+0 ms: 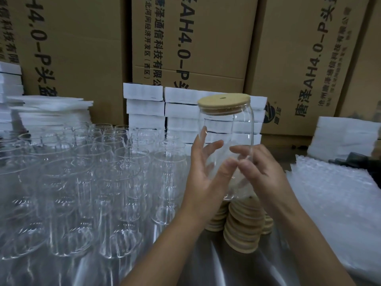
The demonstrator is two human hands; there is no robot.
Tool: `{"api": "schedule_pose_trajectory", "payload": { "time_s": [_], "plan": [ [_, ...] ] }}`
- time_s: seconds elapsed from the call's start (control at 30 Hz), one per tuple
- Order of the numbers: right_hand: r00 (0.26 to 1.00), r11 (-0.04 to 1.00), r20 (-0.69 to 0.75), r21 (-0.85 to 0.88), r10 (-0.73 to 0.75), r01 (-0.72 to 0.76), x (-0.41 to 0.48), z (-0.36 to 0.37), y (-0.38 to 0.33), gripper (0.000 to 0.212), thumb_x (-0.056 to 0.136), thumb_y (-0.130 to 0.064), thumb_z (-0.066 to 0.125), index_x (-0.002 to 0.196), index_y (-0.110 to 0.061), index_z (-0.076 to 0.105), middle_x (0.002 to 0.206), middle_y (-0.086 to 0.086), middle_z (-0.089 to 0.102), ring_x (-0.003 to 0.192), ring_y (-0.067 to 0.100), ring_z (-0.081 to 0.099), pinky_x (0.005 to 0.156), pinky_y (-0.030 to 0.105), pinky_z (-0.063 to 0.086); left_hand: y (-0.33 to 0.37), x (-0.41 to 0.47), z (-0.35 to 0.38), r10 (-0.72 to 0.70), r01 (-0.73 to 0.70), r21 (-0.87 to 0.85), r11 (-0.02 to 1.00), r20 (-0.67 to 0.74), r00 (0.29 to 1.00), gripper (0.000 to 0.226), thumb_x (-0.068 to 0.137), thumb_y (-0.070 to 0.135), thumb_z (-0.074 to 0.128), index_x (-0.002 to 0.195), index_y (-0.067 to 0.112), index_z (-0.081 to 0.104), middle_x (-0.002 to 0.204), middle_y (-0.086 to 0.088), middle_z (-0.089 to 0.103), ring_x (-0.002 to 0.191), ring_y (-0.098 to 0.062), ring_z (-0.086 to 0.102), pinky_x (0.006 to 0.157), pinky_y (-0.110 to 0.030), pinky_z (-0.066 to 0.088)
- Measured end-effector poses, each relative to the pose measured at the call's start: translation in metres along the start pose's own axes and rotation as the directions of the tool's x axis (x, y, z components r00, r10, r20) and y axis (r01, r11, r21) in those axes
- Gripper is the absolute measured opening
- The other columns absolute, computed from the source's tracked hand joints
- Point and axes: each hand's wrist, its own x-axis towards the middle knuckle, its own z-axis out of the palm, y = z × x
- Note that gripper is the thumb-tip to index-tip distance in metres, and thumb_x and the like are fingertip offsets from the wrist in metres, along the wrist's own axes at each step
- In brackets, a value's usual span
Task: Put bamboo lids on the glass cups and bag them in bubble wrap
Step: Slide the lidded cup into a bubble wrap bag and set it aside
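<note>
The lid [223, 102] is on, so you hold the cup [241, 137] up over the lid piles [243, 230] in the middle of the table [216, 267], your right hand [259, 168] curled round its bottom, I think, your left hand [204, 172] flat with spread fingers on its side; next, slip it gently into the bubble wrap [329, 193] by the right edge.

Cardboard boxes [82, 48] behind — white foam stacks [144, 108].
</note>
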Motion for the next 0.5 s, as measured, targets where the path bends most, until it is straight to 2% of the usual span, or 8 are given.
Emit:
{"api": "schedule_pose_trajectory", "payload": {
  "time_s": [0.07, 0.1, 0.17, 0.23, 0.3, 0.4, 0.43, 0.5],
  "plan": [
    [1.000, 0.999, 0.012, -0.030, 0.023, -0.023, 0.000, -0.001, 0.002, 0.062, 0.053, -0.079, 0.050, 0.106, -0.048, 0.055, 0.104, -0.017, 0.053, 0.093, 0.002, 0.056, 0.075, 0.023, 0.046, 0.003, 0.000, 0.001, -0.022, 0.023, -0.011, 1.000, 0.042, 0.999, 0.082, 0.060, 0.087, 0.051, 0.132, 0.055, 0.027, 0.135, 0.008, 0.050, 0.112, 0.017, 0.052, 0.078, -0.003, 0.046],
    [0.999, 0.999, 0.024, -0.023, 0.037, -0.036, 0.000, -0.002, 0.003, 0.065, 0.049, -0.079, 0.054, 0.106, -0.047, 0.055, 0.104, -0.017, 0.053, 0.094, 0.002, 0.057, 0.075, 0.024, 0.046, 0.004, 0.000, 0.001, -0.034, 0.035, -0.008, 0.999, 0.055, 0.998, 0.081, 0.059, 0.089, 0.048, 0.130, 0.058, 0.026, 0.134, 0.010, 0.050, 0.110, 0.019, 0.051, 0.076, -0.001, 0.044],
    [0.997, 0.998, 0.047, 0.017, 0.065, -0.065, 0.001, -0.007, 0.004, 0.071, 0.045, -0.076, 0.060, 0.108, -0.044, 0.056, 0.106, -0.015, 0.056, 0.097, 0.003, 0.059, 0.077, 0.025, 0.047, 0.004, 0.000, 0.001, -0.064, 0.064, 0.002, 0.998, 0.078, 0.995, 0.073, 0.065, 0.089, 0.043, 0.129, 0.062, 0.024, 0.133, 0.018, 0.050, 0.110, 0.023, 0.049, 0.076, 0.001, 0.042],
    [0.995, 0.996, 0.055, 0.036, 0.078, -0.080, 0.001, -0.011, 0.007, 0.070, 0.044, -0.073, 0.063, 0.107, -0.044, 0.056, 0.108, -0.012, 0.059, 0.098, 0.003, 0.060, 0.079, 0.026, 0.048, 0.006, 0.000, 0.001, -0.101, 0.099, 0.018, 0.995, 0.110, 0.989, 0.055, 0.078, 0.080, 0.036, 0.130, 0.065, 0.026, 0.130, 0.026, 0.051, 0.111, 0.025, 0.046, 0.078, 0.004, 0.038],
    [0.996, 0.995, 0.033, 0.056, 0.078, -0.080, 0.000, -0.010, 0.009, 0.066, 0.046, -0.071, 0.063, 0.105, -0.043, 0.055, 0.108, -0.010, 0.059, 0.098, 0.005, 0.060, 0.080, 0.030, 0.049, 0.005, -0.002, 0.000, -0.104, 0.104, 0.013, 0.995, 0.085, 0.991, 0.049, 0.078, 0.076, 0.038, 0.126, 0.067, 0.032, 0.130, 0.031, 0.052, 0.118, 0.022, 0.044, 0.087, 0.001, 0.037],
    [0.995, 0.987, -0.054, 0.142, 0.078, -0.070, 0.001, -0.005, 0.012, 0.065, 0.049, -0.068, 0.061, 0.105, -0.037, 0.055, 0.100, -0.008, 0.058, 0.094, 0.014, 0.059, 0.074, 0.033, 0.047, 0.001, -0.005, 0.001, -0.071, 0.063, -0.066, 0.996, -0.129, 0.989, 0.038, 0.083, 0.062, 0.050, 0.120, 0.055, 0.050, 0.128, 0.020, 0.060, 0.120, 0.010, 0.051, 0.092, -0.008, 0.042],
    [0.992, 0.982, -0.100, 0.176, 0.082, -0.064, 0.002, -0.004, 0.013, 0.065, 0.050, -0.068, 0.061, 0.106, -0.035, 0.055, 0.098, -0.008, 0.057, 0.094, 0.014, 0.058, 0.074, 0.033, 0.046, -0.001, -0.007, 0.001, -0.062, 0.047, -0.071, 0.996, -0.220, 0.973, 0.032, 0.084, 0.052, 0.053, 0.116, 0.047, 0.056, 0.121, 0.019, 0.064, 0.116, 0.007, 0.056, 0.091, -0.011, 0.045],
    [0.978, 0.976, -0.189, 0.212, 0.085, -0.044, 0.004, -0.003, 0.015, 0.065, 0.052, -0.067, 0.058, 0.107, -0.032, 0.055, 0.096, -0.005, 0.056, 0.092, 0.014, 0.057, 0.073, 0.029, 0.045, -0.004, -0.009, 0.000, -0.073, 0.059, -0.050, 0.997, -0.361, 0.930, 0.023, 0.080, 0.038, 0.058, 0.103, 0.034, 0.063, 0.101, 0.023, 0.069, 0.102, 0.000, 0.064, 0.091, -0.027, 0.053]
  ]
}}
